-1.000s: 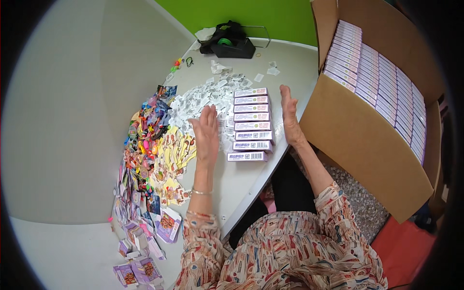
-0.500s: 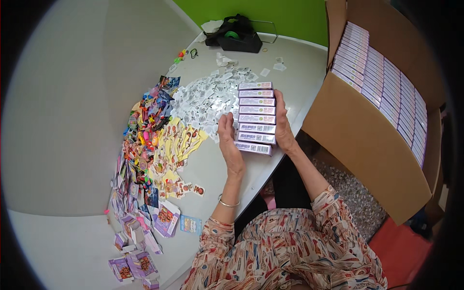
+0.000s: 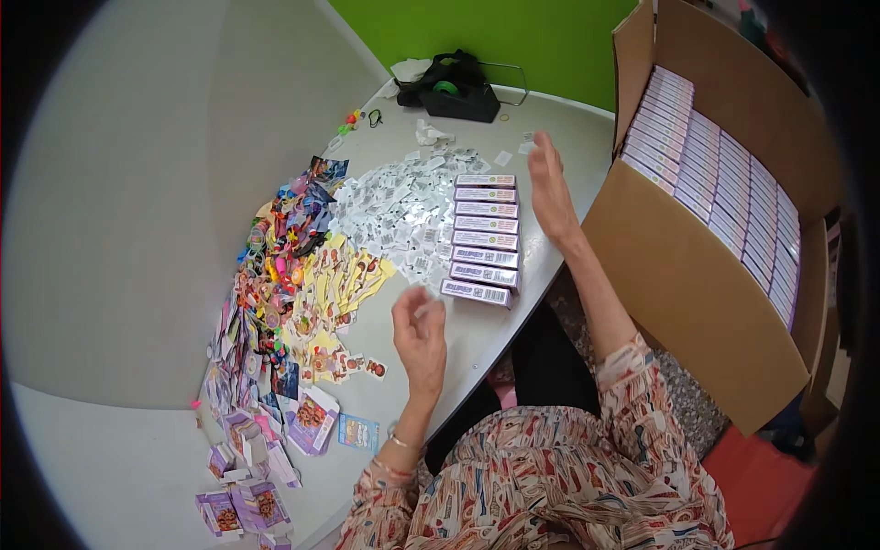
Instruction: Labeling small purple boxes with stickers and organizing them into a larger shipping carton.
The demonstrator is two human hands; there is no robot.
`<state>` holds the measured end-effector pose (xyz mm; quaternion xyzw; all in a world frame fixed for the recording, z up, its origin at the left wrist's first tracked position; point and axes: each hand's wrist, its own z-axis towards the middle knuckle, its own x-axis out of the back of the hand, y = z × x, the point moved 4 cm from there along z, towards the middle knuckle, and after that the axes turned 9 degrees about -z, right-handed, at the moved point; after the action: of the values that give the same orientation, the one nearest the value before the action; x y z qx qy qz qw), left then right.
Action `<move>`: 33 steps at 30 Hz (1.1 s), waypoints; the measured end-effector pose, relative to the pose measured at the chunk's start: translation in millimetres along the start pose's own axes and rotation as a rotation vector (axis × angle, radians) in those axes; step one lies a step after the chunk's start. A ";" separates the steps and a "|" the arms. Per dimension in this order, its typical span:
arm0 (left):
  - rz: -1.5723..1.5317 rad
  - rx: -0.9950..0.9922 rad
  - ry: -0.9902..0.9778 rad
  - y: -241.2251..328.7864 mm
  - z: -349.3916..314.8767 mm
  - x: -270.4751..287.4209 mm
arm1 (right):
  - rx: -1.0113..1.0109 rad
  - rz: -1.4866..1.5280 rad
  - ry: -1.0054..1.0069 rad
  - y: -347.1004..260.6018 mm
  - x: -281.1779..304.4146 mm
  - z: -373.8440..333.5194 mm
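Note:
Several small purple-and-white boxes [image 3: 486, 240] stand in a row on the table, narrow printed sides up. The nearest one sits slightly askew. Beyond their right side my right hand [image 3: 554, 203] hovers with its fingers stretched out and nothing in it. My left hand [image 3: 421, 341] is below and left of the row's near end, apart from the boxes. Its fingers are loosely bent, a little blurred and hold nothing. A heap of small clear packets with grey print [image 3: 390, 206] spreads beside the row on the left.
Yellow printed cards [image 3: 344, 280], colourful trinkets [image 3: 275, 257] and flattened purple cartons [image 3: 312, 420] line the table's left side. A black tape dispenser [image 3: 467, 103] stands at the far edge. To the right, a large cardboard carton [image 3: 683, 275] holds stacked purple-and-white boxes [image 3: 706, 174].
Both hands have let go of the row of boxes and moved apart. The left hand came nearer to me and the right went outward and farther off. The boxes stay standing.

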<state>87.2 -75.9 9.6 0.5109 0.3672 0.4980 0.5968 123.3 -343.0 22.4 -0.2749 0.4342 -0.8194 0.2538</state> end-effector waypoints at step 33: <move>-0.813 0.232 -0.556 157.9 -49.1 -140.5 | 0.194 -0.968 -0.282 -159.2 181.5 69.9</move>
<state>-26.8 -202.9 143.4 0.5031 0.4164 0.0264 0.7569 11.3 -423.1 232.6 -0.5276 0.1405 -0.8345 -0.0742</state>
